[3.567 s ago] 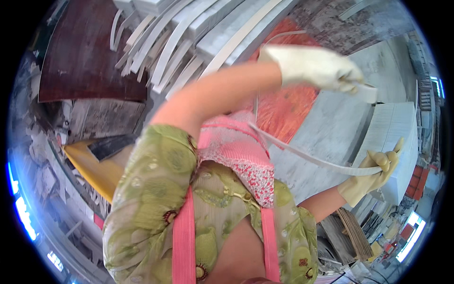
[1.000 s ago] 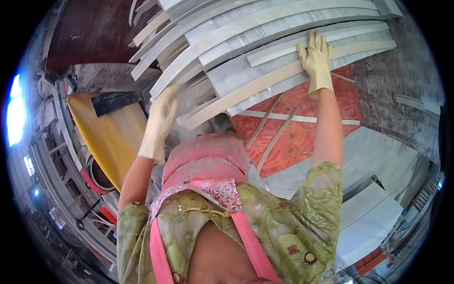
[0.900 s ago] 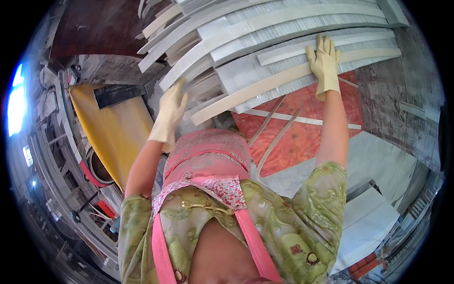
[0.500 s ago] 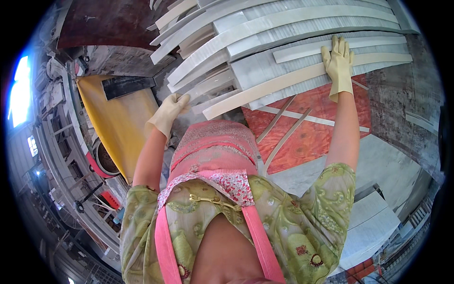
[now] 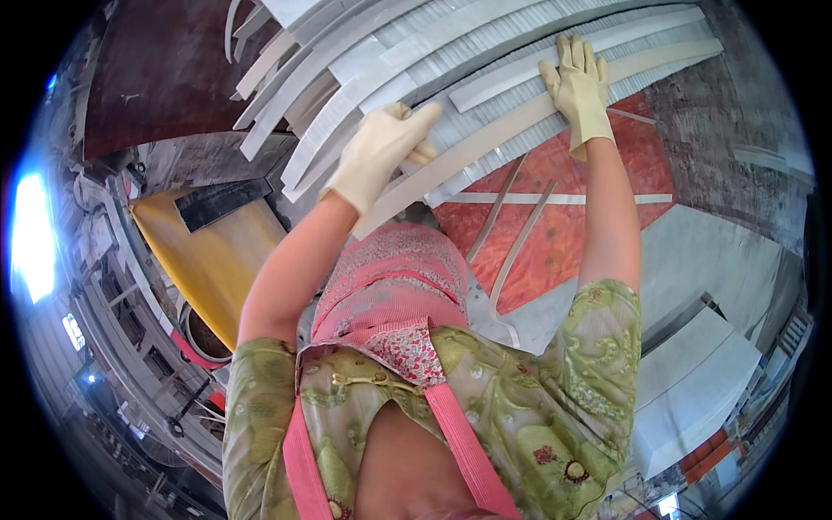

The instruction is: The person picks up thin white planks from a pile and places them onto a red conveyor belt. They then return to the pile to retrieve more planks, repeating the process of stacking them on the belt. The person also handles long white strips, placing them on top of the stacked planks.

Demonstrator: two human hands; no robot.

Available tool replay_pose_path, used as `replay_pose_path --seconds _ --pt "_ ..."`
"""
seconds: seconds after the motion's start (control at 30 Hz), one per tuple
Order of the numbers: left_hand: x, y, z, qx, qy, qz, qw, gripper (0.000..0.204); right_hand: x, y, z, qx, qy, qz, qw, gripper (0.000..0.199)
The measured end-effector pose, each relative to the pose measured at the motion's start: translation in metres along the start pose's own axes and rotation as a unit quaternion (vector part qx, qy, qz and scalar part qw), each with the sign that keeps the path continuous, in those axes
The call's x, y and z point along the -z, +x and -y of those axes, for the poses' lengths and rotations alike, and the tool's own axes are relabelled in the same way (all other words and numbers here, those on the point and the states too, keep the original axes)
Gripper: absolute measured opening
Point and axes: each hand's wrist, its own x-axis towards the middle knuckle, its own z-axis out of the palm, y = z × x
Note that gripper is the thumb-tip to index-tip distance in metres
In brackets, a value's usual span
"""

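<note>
A cream rubber glove covers each of my hands. My left hand (image 5: 381, 152) is over the left part of the pile, its fingers curled in and its thumb stretched to the right. Whatever its fingers may hold is hidden. With fingers spread, my right hand (image 5: 579, 95) lies flat across a long beige strip (image 5: 490, 140) and a shorter white strip (image 5: 485, 87). Both strips rest on a pale grey ribbed stack (image 5: 451, 130). More long pale strips (image 5: 316, 143) jut out leftward beyond my left hand.
Below the stack is a red board (image 5: 563, 251) with several thin strips on it. A yellow sheet (image 5: 217, 260) with a black block (image 5: 221, 204) on it stands at the left. Farther off is a dark red-brown panel (image 5: 165, 78). A whitish box (image 5: 693, 390) sits at lower right.
My left hand has moved right and up from the strip ends to over the stack. My right hand stays flat on the same strips. The whole view has shifted slightly.
</note>
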Motion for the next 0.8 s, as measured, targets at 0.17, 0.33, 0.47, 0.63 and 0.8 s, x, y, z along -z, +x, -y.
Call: replay_pose_path --seconds 0.17,0.33,0.47,0.63,0.8 --pt "-0.025 0.025 0.031 -0.306 0.218 -0.032 0.926 0.044 -0.001 -0.001 0.002 -0.010 0.003 0.004 1.000 0.070" --pt "-0.025 0.040 0.044 -0.151 0.022 -0.008 0.988 0.032 0.004 0.000 0.004 -0.020 0.001 0.029 0.999 0.070" --pt "-0.027 0.041 0.043 -0.153 0.070 -0.016 0.986 0.036 0.008 0.001 0.006 -0.028 -0.021 0.046 0.998 0.069" --pt "-0.031 0.039 0.041 -0.150 0.099 -0.019 0.984 0.045 0.010 0.001 0.007 -0.035 0.003 0.045 0.998 0.064" --pt "-0.027 0.045 0.042 -0.132 0.121 0.028 0.983 0.047 0.012 0.002 0.007 -0.038 0.014 0.069 0.997 0.062"
